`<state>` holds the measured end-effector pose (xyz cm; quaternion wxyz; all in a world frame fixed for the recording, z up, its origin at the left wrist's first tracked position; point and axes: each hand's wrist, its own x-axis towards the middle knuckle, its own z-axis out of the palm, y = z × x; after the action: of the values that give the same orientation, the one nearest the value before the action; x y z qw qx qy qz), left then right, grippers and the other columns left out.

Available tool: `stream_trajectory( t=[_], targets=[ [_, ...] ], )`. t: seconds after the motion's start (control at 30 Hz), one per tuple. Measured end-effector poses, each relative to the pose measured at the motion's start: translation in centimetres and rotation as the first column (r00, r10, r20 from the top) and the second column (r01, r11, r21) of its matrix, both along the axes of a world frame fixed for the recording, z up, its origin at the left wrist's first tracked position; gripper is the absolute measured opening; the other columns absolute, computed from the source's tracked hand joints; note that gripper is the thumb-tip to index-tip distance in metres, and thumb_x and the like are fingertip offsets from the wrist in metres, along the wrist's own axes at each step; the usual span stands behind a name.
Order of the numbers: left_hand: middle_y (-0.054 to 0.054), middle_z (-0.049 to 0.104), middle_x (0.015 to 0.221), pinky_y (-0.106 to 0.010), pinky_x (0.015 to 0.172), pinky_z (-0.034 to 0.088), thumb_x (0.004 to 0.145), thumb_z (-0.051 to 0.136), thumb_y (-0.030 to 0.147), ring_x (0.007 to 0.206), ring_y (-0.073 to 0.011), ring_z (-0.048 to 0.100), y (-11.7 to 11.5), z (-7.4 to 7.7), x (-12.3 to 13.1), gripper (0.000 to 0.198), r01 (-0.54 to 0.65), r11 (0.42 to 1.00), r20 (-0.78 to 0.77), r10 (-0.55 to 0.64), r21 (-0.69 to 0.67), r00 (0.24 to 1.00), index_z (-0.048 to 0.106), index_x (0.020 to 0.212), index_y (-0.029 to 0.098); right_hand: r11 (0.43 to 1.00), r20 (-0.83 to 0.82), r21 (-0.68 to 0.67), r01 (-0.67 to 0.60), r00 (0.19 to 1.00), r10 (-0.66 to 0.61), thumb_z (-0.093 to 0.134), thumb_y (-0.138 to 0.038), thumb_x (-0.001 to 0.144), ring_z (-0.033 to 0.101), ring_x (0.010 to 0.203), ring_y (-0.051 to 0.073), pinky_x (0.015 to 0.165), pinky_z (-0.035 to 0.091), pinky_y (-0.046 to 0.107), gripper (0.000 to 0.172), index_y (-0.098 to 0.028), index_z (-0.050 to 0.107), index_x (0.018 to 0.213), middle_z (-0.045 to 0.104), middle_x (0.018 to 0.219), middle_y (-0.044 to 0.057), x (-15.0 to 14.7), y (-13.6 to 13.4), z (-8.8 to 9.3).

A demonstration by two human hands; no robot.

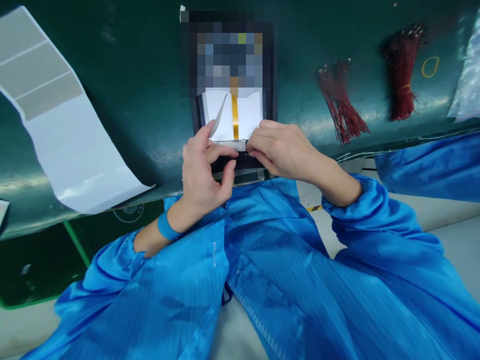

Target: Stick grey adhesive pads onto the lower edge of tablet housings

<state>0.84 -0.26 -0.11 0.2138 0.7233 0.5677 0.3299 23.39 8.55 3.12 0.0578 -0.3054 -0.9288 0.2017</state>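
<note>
A dark-framed device (275, 75) lies on the bench, its upper part blurred out. Across its lower part is a white panel (250, 111) with an amber tape strip (235, 117) down the middle. Along the near edge runs a narrow pale strip (236, 146). My left hand (200, 172) is at the lower left corner, with a thin pale tapered tool (219, 116), tweezers-like, tucked between its fingers. Its thumb and forefinger are curved apart near the strip. At the strip's right end, my right hand (281, 150) has its fingertips pinched together; what they grip is hidden.
A long white sheet (78, 145) with grey blocks lies at left. To the right are a loose bundle of red wires (343, 107), a tied bundle of red wires (403, 75), a yellow rubber band (430, 67) and clear plastic (467, 80). The green bench's edge (168, 192) is close to me.
</note>
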Motion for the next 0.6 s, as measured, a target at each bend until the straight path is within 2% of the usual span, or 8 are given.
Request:
stream_trajectory(
  t=[0.1, 0.2, 0.3, 0.4, 0.47, 0.6],
  targets=[
    [-0.011, 0.077, 0.132, -0.057, 0.104, 0.055, 0.112, 0.043, 0.049, 0.117, -0.0288, 0.071, -0.2, 0.1, 0.2, 0.060, 0.025, 1.000, -0.076, -0.026, -0.016, 0.997, 0.043, 0.163, 0.019, 1.000, 0.002, 0.007, -0.015, 1.000, 0.015, 0.048, -0.018, 0.108, 0.058, 0.097, 0.025, 0.077, 0.037, 0.037, 0.024, -0.017, 0.071, 0.103, 0.073, 0.098, 0.010, 0.1, 0.0, 0.0],
    [-0.014, 0.075, 0.135, -0.058, 0.104, 0.052, 0.110, 0.048, 0.042, 0.114, -0.0317, 0.072, -0.1, -0.2, 0.4, 0.053, 0.086, 0.995, -0.100, -0.080, 0.053, 0.992, 0.049, 0.159, 0.021, 1.000, -0.009, -0.011, -0.008, 1.000, 0.008, 0.048, -0.019, 0.109, 0.059, 0.098, 0.025, 0.078, 0.039, 0.037, 0.024, -0.017, 0.071, 0.104, 0.073, 0.100, 0.010, 0.0, -0.1, 0.0],
    [-0.016, 0.072, 0.137, -0.056, 0.105, 0.050, 0.109, 0.051, 0.040, 0.115, -0.0325, 0.071, 0.1, -1.0, 0.3, 0.054, 0.117, 0.991, -0.149, -0.106, 0.066, 0.983, 0.050, 0.159, 0.020, 1.000, -0.003, -0.013, 0.002, 1.000, -0.002, 0.046, -0.021, 0.110, 0.060, 0.099, 0.025, 0.079, 0.040, 0.037, 0.027, -0.017, 0.072, 0.104, 0.073, 0.102, 0.011, 0.0, -0.2, -0.1],
    [-0.015, 0.073, 0.126, -0.052, 0.102, 0.050, 0.109, 0.054, 0.039, 0.110, -0.0305, 0.070, 0.3, -1.8, 0.1, 0.056, 0.119, 0.989, -0.250, -0.094, 0.085, 0.964, 0.051, 0.161, 0.020, 1.000, -0.011, -0.026, 0.015, 1.000, -0.015, 0.047, -0.021, 0.109, 0.061, 0.102, 0.026, 0.081, 0.042, 0.038, 0.026, -0.017, 0.072, 0.104, 0.074, 0.106, 0.011, 0.2, -0.2, -0.2],
    [-0.013, 0.073, 0.117, -0.049, 0.097, 0.050, 0.110, 0.052, 0.034, 0.105, -0.0285, 0.070, 0.2, -2.1, 0.2, 0.054, 0.168, 0.979, -0.299, -0.126, 0.117, 0.946, 0.051, 0.163, 0.022, 0.999, -0.034, -0.043, 0.024, 0.999, -0.026, 0.050, -0.021, 0.106, 0.061, 0.103, 0.027, 0.084, 0.045, 0.039, 0.021, -0.018, 0.071, 0.105, 0.073, 0.110, 0.012, 0.6, -0.1, -0.3],
    [-0.013, 0.076, 0.112, -0.046, 0.088, 0.048, 0.112, 0.044, 0.018, 0.099, -0.0271, 0.070, -0.6, -1.3, 0.8, 0.059, 0.304, 0.935, -0.378, -0.220, 0.180, 0.899, 0.042, 0.170, 0.022, 0.997, -0.133, -0.005, 0.077, 0.988, -0.077, 0.050, -0.022, 0.103, 0.060, 0.102, 0.028, 0.089, 0.046, 0.042, 0.022, -0.020, 0.068, 0.115, 0.072, 0.109, 0.011, 1.7, 0.3, -1.2]
  ],
)
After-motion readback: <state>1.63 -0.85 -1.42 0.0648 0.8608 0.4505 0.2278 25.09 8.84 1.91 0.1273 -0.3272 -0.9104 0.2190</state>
